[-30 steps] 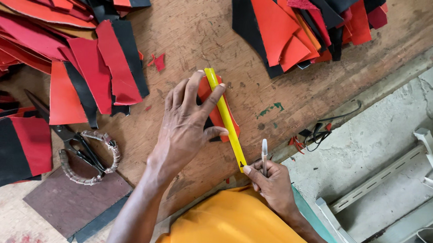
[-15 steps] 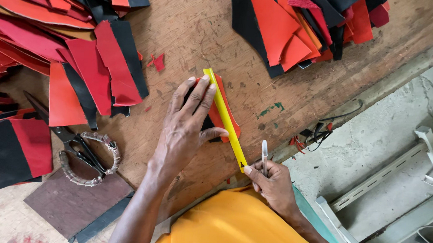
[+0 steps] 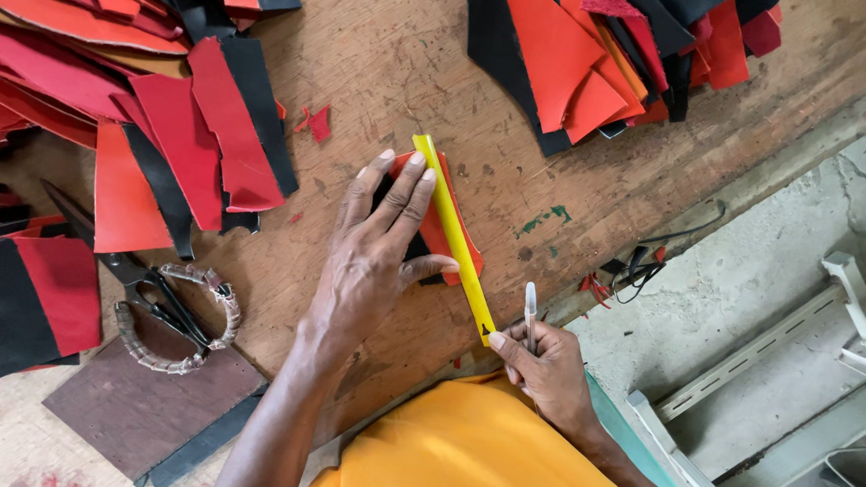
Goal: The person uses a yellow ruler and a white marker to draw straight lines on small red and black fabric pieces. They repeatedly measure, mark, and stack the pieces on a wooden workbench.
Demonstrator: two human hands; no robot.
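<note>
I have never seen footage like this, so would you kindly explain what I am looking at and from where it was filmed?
There is no machine here: a head-worn camera looks down at a person's own two bare hands over a wooden workbench. The left hand presses a yellow ruler flat on a small red and black piece. The right hand holds a thin pen-like tool at the ruler's near end. Red, orange and black offcuts lie in piles around, with scissors to the left.

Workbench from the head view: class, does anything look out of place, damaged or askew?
The wooden workbench is scratched and paint-flecked. Small red scraps lie loose between the piles. The yellow ruler lies diagonally, pinned by the left hand; that looks deliberate.
</note>
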